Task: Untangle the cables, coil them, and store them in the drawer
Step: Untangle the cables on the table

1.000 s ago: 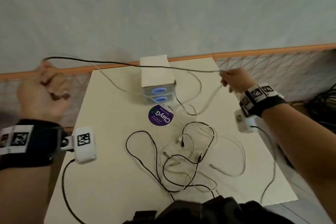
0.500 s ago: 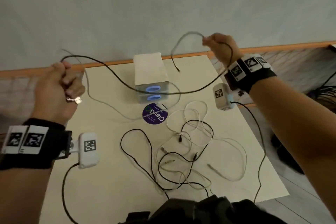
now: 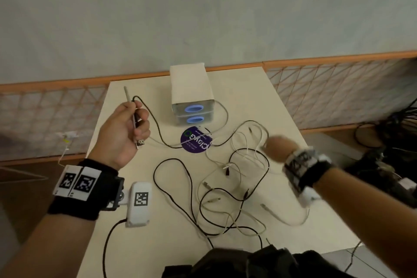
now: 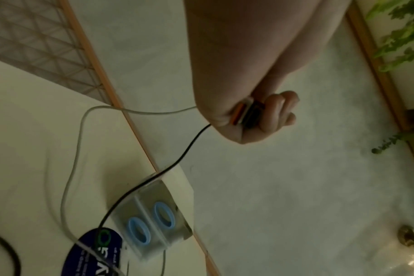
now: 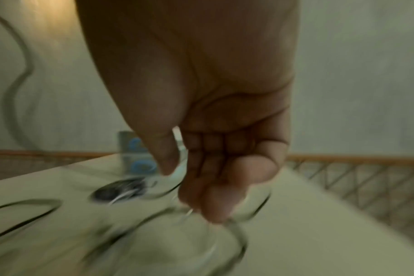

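sorting the cable tangle (image 3: 225,189) on the table (image 3: 282,106)

left hand (image 3: 123,133) clamps a black cable's (image 3: 158,126) plug end, likely anchoring it for coiling; right hand (image 3: 278,149), blurred, fingers loosely curled over the pile, apparently holding nothing. drawer unit (image 3: 191,97) sits behind, shut.

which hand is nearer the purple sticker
Right. The right hand hovers just right of the sticker; the left hand is farther off to its left, holding cable ends.

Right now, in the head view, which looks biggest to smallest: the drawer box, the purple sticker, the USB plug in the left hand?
1. Drawer box
2. Purple sticker
3. USB plug, though it sits nearer the camera
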Demonstrator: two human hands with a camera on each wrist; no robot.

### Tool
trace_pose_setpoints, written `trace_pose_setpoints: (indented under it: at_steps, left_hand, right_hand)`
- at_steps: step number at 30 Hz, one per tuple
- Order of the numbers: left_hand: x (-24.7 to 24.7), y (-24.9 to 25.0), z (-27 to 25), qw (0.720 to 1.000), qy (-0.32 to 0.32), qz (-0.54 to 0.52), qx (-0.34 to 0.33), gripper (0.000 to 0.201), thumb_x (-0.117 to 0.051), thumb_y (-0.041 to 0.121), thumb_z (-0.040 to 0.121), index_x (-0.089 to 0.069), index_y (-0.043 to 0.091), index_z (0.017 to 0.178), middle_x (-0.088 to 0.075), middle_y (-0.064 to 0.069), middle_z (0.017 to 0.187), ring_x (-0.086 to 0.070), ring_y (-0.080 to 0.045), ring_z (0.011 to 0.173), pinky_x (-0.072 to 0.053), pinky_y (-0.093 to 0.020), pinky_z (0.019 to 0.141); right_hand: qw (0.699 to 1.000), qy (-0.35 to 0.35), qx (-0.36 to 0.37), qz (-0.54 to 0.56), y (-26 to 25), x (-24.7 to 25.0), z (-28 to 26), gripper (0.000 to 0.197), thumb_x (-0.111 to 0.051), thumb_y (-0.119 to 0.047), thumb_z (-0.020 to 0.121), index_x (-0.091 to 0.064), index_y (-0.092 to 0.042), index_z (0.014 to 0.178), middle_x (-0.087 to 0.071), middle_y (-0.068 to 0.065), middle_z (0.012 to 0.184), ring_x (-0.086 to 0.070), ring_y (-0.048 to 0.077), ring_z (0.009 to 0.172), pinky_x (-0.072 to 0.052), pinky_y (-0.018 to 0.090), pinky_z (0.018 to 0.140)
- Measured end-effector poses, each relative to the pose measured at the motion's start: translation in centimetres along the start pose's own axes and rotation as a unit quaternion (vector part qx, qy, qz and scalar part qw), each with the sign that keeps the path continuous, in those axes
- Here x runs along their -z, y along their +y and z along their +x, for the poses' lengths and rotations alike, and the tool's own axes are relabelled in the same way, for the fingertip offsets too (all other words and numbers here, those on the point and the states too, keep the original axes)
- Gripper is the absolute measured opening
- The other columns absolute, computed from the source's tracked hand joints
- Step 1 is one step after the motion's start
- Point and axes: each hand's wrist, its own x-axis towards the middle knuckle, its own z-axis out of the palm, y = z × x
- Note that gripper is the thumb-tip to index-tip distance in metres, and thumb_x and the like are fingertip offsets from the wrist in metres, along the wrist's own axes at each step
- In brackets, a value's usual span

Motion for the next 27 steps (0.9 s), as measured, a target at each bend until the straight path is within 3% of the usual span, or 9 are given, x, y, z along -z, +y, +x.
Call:
trace_pose_setpoints:
  at_steps: [3,5,7,13,17,20,23,25,27]
  left_hand:
    - [-0.6,-1.0,0.0,1.000,0.004,0.002,0.013,0.025,-0.033,0.016,0.099,-0.050,0.015,0.081,-0.051,0.003,0.057,-0.034,-0.006,0.036,-0.025,-0.016,0.038]
    - [-0.7,-1.3,-0.1,1.000,-0.002,0.004,0.024,0.025,-0.033,0.016,0.099,-0.050,0.014,0.081,-0.051,0.003,0.057,-0.034,-0.007,0.035,-0.025,-0.016,0.038]
    - [-0.9,-1.6,-0.3,0.999,-0.010,0.012,0.033,0.024,-0.034,0.016,0.099,-0.051,0.014,0.082,-0.051,0.002,0.057,-0.035,-0.007,0.035,-0.026,-0.017,0.038]
    - [-1.5,-1.6,-0.6,0.998,-0.009,0.044,0.044,0.022,-0.034,0.016,0.100,-0.049,0.013,0.084,-0.054,0.000,0.057,-0.037,-0.010,0.037,-0.028,-0.016,0.038]
    - [-2.0,-1.4,-0.7,0.995,-0.014,0.077,0.059,0.020,-0.035,0.018,0.101,-0.049,0.014,0.087,-0.055,-0.002,0.060,-0.036,-0.010,0.035,-0.026,-0.016,0.037]
    - [-2.4,-1.4,-1.0,0.994,-0.031,0.074,0.073,0.020,-0.037,0.021,0.100,-0.052,0.014,0.089,-0.055,-0.003,0.063,-0.039,-0.012,0.039,-0.028,-0.018,0.038]
    - [-2.9,-1.7,-1.5,0.993,-0.048,0.048,0.100,0.019,-0.041,0.020,0.097,-0.055,0.014,0.085,-0.057,-0.004,0.066,-0.044,-0.014,0.045,-0.034,-0.020,0.042]
    - [-3.3,-1.9,-1.8,0.989,-0.059,0.067,0.117,0.016,-0.042,0.017,0.097,-0.053,0.013,0.087,-0.059,-0.005,0.070,-0.048,-0.015,0.048,-0.038,-0.021,0.042]
    - [-3.5,-2.2,-2.1,0.981,-0.069,0.129,0.125,0.012,-0.042,0.020,0.099,-0.050,0.015,0.093,-0.065,-0.003,0.070,-0.051,-0.016,0.050,-0.041,-0.023,0.043]
  right_hand:
    - [0.984,-0.169,0.003,0.063,-3.3,-7.5,-3.8,0.054,-0.041,-0.060,0.091,-0.053,-0.013,0.068,-0.059,0.003,0.077,-0.057,0.021,0.074,-0.042,0.026,0.073]
    - [0.975,-0.194,-0.003,0.107,-4.5,-10.9,-4.8,0.044,-0.050,-0.055,0.089,-0.059,-0.012,0.082,-0.061,0.006,0.086,-0.059,0.023,0.086,-0.041,0.025,0.074]
    - [0.978,-0.169,-0.001,0.123,-4.5,-12.4,-4.7,0.034,-0.055,-0.041,0.089,-0.064,-0.009,0.095,-0.062,0.010,0.093,-0.061,0.026,0.100,-0.041,0.025,0.072]
    - [0.963,-0.014,0.076,0.258,-4.4,-6.4,-6.0,0.028,-0.054,-0.036,0.093,-0.061,-0.019,0.072,-0.055,-0.001,0.075,-0.056,0.020,0.077,-0.046,0.030,0.070]
    - [0.784,0.086,0.234,0.568,-7.0,3.6,-10.4,0.023,-0.052,-0.029,0.094,-0.070,-0.015,0.092,-0.069,-0.003,0.082,-0.067,0.019,0.090,-0.050,0.032,0.092]
    - [0.671,0.046,0.348,0.653,-8.9,9.3,-12.5,0.025,-0.042,-0.027,0.099,-0.067,-0.021,0.102,-0.036,0.002,0.060,-0.046,0.018,0.054,-0.044,0.032,0.056]
    - [0.768,0.001,0.378,0.517,-10.5,10.1,-12.0,0.037,-0.036,-0.017,0.101,-0.067,-0.037,0.100,-0.031,0.002,0.065,-0.031,0.009,0.055,-0.031,0.021,0.052]
    - [0.869,0.023,0.377,0.319,-11.3,9.2,-11.2,0.031,-0.039,-0.011,0.099,-0.064,-0.023,0.114,-0.047,-0.004,0.070,-0.045,-0.002,0.061,-0.037,0.010,0.060]
    - [0.905,0.036,0.395,0.152,-11.6,8.6,-10.3,0.027,-0.040,-0.009,0.098,-0.059,-0.012,0.117,-0.054,-0.009,0.078,-0.051,-0.009,0.067,-0.034,0.005,0.062]
